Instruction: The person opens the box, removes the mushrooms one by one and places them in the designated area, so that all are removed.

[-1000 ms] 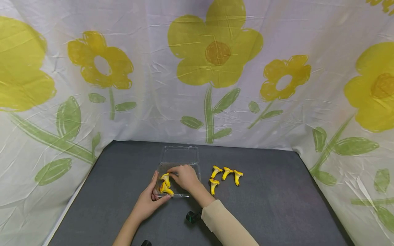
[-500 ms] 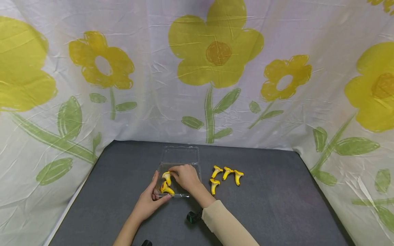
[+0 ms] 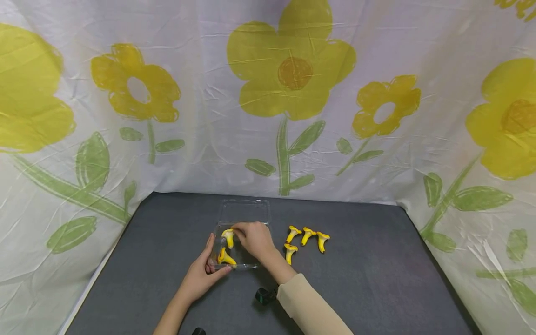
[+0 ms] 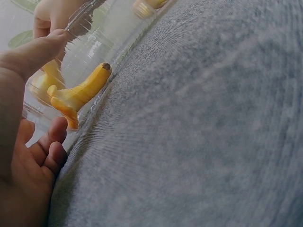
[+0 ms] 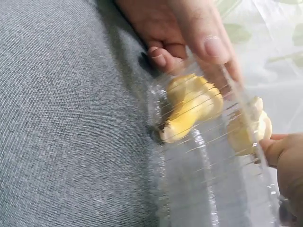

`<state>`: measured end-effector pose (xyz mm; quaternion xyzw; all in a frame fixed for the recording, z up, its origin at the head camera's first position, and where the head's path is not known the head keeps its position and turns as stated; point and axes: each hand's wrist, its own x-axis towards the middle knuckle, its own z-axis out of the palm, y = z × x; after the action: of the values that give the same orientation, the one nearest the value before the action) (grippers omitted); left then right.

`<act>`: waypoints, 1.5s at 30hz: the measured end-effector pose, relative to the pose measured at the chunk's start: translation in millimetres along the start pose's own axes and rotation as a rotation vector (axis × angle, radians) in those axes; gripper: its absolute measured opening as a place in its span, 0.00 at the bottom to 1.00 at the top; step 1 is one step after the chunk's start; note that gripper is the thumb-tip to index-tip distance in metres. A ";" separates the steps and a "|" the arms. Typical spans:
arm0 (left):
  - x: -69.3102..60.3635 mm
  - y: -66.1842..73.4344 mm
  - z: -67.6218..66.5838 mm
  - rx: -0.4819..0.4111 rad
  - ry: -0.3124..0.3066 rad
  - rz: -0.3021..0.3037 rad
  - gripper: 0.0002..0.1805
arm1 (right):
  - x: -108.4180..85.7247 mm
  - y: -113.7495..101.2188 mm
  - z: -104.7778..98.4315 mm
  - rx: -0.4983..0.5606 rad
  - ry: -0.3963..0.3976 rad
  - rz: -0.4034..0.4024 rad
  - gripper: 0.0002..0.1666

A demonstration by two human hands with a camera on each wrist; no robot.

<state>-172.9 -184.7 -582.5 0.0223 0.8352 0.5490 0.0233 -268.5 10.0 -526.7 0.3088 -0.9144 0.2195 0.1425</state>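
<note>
A clear plastic clamshell container point(image 3: 247, 266) stands on the table with its lid point(image 3: 244, 211) folded back. My left hand point(image 3: 201, 274) grips its near left corner, thumb at the front rim and fingers along the left side. Between thumb and fingertips my right hand point(image 3: 256, 239) pinches a yellow chanterelle mushroom point(image 3: 229, 238) by its cap, inside the container at the back left; the right wrist view shows this held chanterelle point(image 5: 247, 127) through the plastic wall. Another chanterelle point(image 3: 226, 257) lies in the front left, its dark stem tip facing the front wall in the left wrist view.
To the right of the container lie several loose chanterelles point(image 3: 309, 236) on the dark grey table point(image 3: 368, 279). A white curtain point(image 3: 205, 139) with yellow flowers hangs behind and at both sides. A black wrist camera point(image 3: 264, 296) sits under the right wrist.
My right hand has moved slightly back with the pinched chanterelle, away from the front one, so a gap now shows between the two. The left hand has stayed at the container's corner.
</note>
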 end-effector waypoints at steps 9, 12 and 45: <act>0.7 -1.4 -0.2 0.014 -0.001 -0.004 0.64 | -4.5 -1.1 -10.0 0.043 0.030 -0.019 0.10; 0.8 -1.1 0.2 0.025 0.001 -0.002 0.64 | -9.0 1.4 -12.7 0.030 0.049 -0.017 0.09; 1.0 -2.1 1.5 0.049 0.013 0.003 0.65 | -120.2 88.7 -79.9 0.077 0.426 0.154 0.11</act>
<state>-173.8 -184.1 -585.1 0.0206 0.8486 0.5284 0.0164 -221.7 172.7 -533.2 0.1902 -0.8754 0.3246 0.3034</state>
